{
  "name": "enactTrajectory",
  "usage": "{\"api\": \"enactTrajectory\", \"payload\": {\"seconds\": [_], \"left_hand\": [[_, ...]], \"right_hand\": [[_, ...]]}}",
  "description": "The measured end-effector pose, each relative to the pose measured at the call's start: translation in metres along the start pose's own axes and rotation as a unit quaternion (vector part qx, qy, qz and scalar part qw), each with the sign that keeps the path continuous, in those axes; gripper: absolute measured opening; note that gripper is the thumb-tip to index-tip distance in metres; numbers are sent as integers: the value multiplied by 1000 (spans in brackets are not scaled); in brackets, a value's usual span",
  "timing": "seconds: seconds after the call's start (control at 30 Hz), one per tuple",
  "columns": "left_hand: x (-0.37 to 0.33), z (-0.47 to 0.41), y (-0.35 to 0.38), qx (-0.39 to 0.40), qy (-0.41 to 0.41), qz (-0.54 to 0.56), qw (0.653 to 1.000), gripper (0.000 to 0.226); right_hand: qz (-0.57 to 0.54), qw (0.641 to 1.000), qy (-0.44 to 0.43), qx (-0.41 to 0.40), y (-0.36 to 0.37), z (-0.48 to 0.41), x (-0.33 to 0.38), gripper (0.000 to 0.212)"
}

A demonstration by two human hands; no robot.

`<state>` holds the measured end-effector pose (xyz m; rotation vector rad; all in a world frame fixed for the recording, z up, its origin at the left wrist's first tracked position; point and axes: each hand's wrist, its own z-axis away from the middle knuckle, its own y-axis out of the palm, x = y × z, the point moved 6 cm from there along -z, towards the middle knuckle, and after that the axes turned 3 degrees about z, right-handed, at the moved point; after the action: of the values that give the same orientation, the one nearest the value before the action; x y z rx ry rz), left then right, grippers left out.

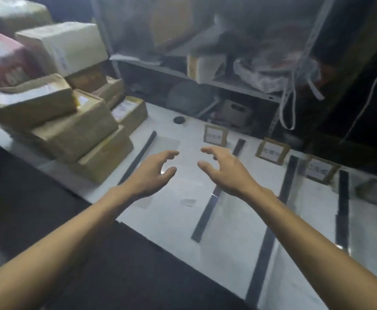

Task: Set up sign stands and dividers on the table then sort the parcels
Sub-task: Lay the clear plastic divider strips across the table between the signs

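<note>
The white tabletop (172,220) is running diagonally through the view; its near edge is cutting from under the parcels at the left down toward the lower right, with dark floor lying below it; its far edge is meeting a grey metal shelf unit (228,82) crowded with bags and boxes. Four flat black strips are lying across the tabletop from far edge toward near edge and splitting it into lanes: the first divider (138,157) just beside the parcels, then the second divider (207,215), the third divider (272,231) and the fourth divider (342,209) further right; glints above them may be clear panels, but the blur is making that impossible to tell. The lane between the first and second dividers is lying open apart from a small pale label (188,202); both hands are hovering over it.

Two bare forearms are reaching forward from the bottom of the view; the left hand (154,173) and the right hand (225,173) are hanging near each other but apart, thumbs pointing inward, fingers spread and loosely curled, grasping nothing and touching nothing.

Three wood-framed sign stands with white cards are standing upright along the far edge: the first sign stand (215,134), the second sign stand (272,151), the third sign stand (322,168); their lettering is too blurred to read. The parcels (71,130) are sitting piled at the left end of the tabletop: brown taped cardboard boxes with white labels, a cream box (66,45) on top, a pink-and-red box (1,57) at the far left; a small black round object (179,120) is lying near the far edge.
</note>
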<state>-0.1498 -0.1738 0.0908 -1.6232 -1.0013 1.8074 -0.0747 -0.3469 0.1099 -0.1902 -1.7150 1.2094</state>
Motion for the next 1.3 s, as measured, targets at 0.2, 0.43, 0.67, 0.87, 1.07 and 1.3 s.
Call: {"api": "enactTrajectory", "payload": {"seconds": [0.2, 0.43, 0.67, 0.87, 1.07, 1.3], "left_hand": [[109, 14, -73, -2, -66, 3, 998, 39], [200, -30, -53, 60, -114, 7, 992, 40], [273, -118, 6, 146, -152, -43, 977, 42], [277, -129, 8, 151, -107, -87, 979, 23], [278, -130, 13, 199, -81, -118, 969, 38], [279, -109, 9, 258, -51, -174, 949, 53]], "right_hand": [[-8, 998, 8, 62, 85, -61, 70, 43], [10, 973, 183, 139, 181, -143, 30, 56], [-31, 929, 361, 77, 269, -216, -32, 65], [-69, 902, 426, 32, 261, -225, -53, 46], [-109, 901, 420, 8, 250, -224, -38, 35], [-172, 888, 421, -63, 228, -195, -1, 21]]}}
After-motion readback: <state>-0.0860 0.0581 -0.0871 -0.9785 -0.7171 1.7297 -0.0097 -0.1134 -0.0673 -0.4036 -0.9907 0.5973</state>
